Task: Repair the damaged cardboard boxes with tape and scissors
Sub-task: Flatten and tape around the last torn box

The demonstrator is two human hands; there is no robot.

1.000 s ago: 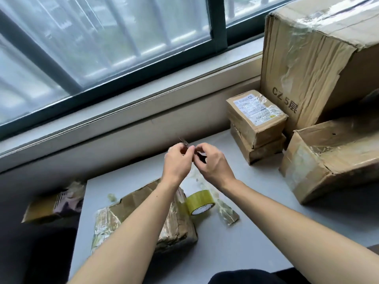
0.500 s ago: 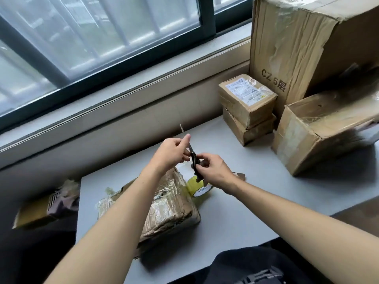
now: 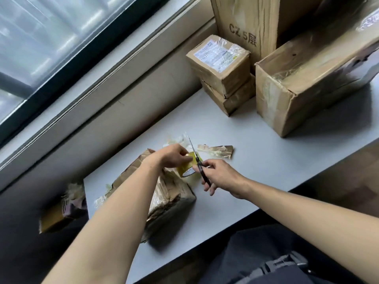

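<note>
Seen from above on the grey desk (image 3: 256, 160): left hand (image 3: 174, 155) pinching the yellowish tape roll (image 3: 189, 168) beside a crumpled taped box (image 3: 170, 193), right hand (image 3: 221, 177) gripping scissors (image 3: 198, 160) with blades pointing away, more cardboard boxes (image 3: 225, 72) stacked near the window (image 3: 61, 37).

Soft daylight enters through the window (image 3: 61, 48) at ten o'clock, leaving the pale worktop (image 3: 256, 156) evenly lit. Dim shadow fills seven o'clock. Straight lines bow at the edges, and overall detail is slightly blurred.
</note>
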